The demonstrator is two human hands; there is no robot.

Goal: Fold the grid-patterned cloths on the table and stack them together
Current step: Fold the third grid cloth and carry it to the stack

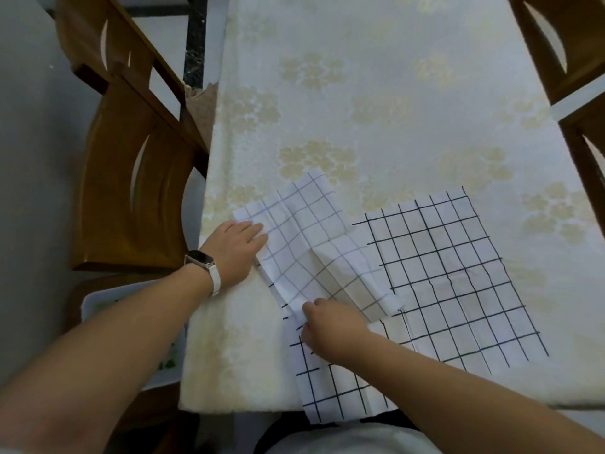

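Note:
A white cloth with a faint grid [304, 244] lies crumpled and partly folded near the table's left edge. Its right part overlaps a flat white cloth with a bold black grid [458, 290], whose near end hangs over the table's front edge. My left hand [237, 249], a watch on its wrist, presses flat on the faint cloth's left edge. My right hand [330, 322] pinches the faint cloth's near edge between thumb and fingers.
The table [376, 93] wears a cream floral cover. Wooden chairs stand at the left [131, 191] and at the right [582, 142]. A white tray [137, 306] sits low beside the table's near left corner.

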